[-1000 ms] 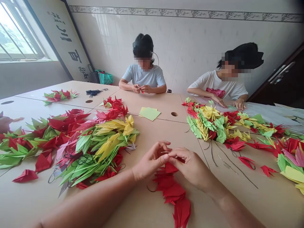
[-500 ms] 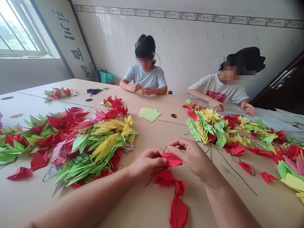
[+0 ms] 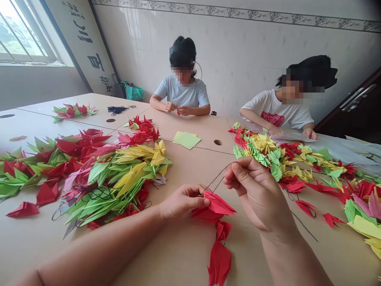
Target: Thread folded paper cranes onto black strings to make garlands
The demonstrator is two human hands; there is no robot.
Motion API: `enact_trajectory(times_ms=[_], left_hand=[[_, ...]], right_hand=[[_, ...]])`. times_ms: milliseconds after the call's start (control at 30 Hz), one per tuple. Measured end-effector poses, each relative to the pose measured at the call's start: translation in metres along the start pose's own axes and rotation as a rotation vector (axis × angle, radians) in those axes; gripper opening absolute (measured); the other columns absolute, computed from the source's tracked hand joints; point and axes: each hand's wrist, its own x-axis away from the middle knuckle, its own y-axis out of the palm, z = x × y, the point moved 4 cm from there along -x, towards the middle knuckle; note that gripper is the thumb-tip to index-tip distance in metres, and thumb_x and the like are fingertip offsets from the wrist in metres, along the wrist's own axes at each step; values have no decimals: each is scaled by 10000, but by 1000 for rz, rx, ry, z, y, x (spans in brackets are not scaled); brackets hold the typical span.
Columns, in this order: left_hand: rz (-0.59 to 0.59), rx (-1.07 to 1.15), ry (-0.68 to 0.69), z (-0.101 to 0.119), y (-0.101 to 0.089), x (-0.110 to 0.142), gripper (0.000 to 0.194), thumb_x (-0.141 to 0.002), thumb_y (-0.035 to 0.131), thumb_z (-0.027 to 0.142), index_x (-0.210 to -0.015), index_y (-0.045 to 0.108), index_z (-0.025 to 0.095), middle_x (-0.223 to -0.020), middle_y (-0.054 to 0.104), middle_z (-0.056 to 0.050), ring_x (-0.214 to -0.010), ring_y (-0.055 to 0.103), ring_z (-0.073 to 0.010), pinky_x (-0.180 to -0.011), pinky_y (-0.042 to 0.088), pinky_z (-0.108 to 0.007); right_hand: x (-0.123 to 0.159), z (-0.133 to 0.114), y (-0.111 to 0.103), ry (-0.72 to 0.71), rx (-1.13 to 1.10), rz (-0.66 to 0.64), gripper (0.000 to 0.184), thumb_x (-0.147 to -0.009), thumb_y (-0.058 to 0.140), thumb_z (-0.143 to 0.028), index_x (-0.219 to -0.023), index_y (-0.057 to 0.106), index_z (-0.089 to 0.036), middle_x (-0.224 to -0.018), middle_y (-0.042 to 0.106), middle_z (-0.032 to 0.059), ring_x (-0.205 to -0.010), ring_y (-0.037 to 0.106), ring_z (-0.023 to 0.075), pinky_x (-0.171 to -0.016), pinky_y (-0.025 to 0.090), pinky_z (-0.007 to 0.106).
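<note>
My left hand [image 3: 187, 201] pinches a red folded paper piece [image 3: 219, 203] between thumb and fingers, above the table. Up and to the right, my right hand [image 3: 251, 184] is closed on a dark thread [image 3: 220, 174], which runs taut in a loop down to the red paper. Below the held piece, more red folded papers [image 3: 220, 260] hang or lie in a line on the same string. Whether a needle is between my right fingers is too small to tell.
Heaps of green, yellow and red folded paper [image 3: 119, 186] lie at the left; similar strings [image 3: 268, 153] lie at the right. Flat paper squares [image 3: 188, 140], a table hole [image 3: 218, 142] and dark thread [image 3: 117, 110] are farther back. Two people sit across the table [image 3: 184, 167].
My right hand has moved up and right from the red paper, drawing the thread into a longer loop. My left hand keeps its hold. One co-worker across now handles a sheet.
</note>
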Motion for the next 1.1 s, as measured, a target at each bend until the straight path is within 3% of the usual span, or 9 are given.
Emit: enact_trajectory(times_ms=[267, 367, 500, 633, 767, 933, 1000, 1100], left_hand=[[5, 65, -72, 2, 4, 5, 217, -659, 760, 273, -758, 632, 129, -721, 628, -23, -660, 559, -121, -663, 381, -249], [-106, 224, -79, 5, 10, 7, 345, -690, 716, 359, -958, 638, 157, -878, 643, -54, -794, 585, -163, -753, 383, -280], [-316, 393, -145, 3, 14, 9, 623, -736, 609, 548, -1253, 497, 219, -1144, 593, -96, -956, 572, -213, -829, 369, -321], [-429, 349, -130, -1, 15, 10, 633, -710, 596, 632, -1165, 557, 195, -1041, 629, -94, -889, 571, -192, -775, 379, -289], [-430, 102, -46, -3, 21, 11, 678, -628, 642, 678, -1073, 614, 167, -944, 632, -74, -799, 538, -164, -698, 356, -244], [-486, -50, 86, 5, 31, 13, 820, -591, 517, 812, -1023, 648, 127, -1015, 636, -134, -994, 529, -286, -864, 359, -364], [-492, -44, 78, 5, 32, 14, 741, -586, 612, 740, -1002, 655, 129, -1001, 650, -135, -1004, 545, -297, -886, 361, -389], [-408, 1, -23, 4, 30, 14, 522, -608, 727, 537, -921, 666, 124, -874, 682, -113, -881, 606, -264, -869, 389, -397]], right_hand=[[9, -18, -2, -120, -166, 23, 70, -791, 694, -266, -752, 645, -236, -659, 649, -48, -615, 593, 62, -570, 510, 128], [9, -19, -3, -114, -232, 6, 52, -827, 663, -243, -777, 669, -229, -711, 680, -46, -670, 632, 56, -624, 540, 122], [10, -23, -5, -121, -340, 2, 92, -872, 608, -209, -836, 691, -226, -804, 720, -37, -775, 684, 78, -702, 574, 154], [14, -29, -4, -134, -387, -18, 124, -884, 587, -205, -841, 703, -214, -860, 742, -20, -842, 703, 121, -745, 588, 193], [17, -30, 1, -117, -396, -58, 153, -897, 563, -190, -857, 709, -213, -868, 744, -23, -863, 702, 127, -761, 587, 193], [14, -25, 1, -85, -434, -44, 149, -893, 570, -195, -839, 708, -206, -854, 748, -22, -860, 705, 127, -755, 588, 187], [12, -23, 0, -75, -449, -19, 139, -888, 578, -197, -832, 706, -201, -847, 747, -20, -856, 706, 126, -750, 590, 187], [11, -21, -2, -66, -459, 6, 113, -873, 603, -208, -824, 704, -196, -832, 744, -21, -837, 707, 121, -744, 593, 191]])
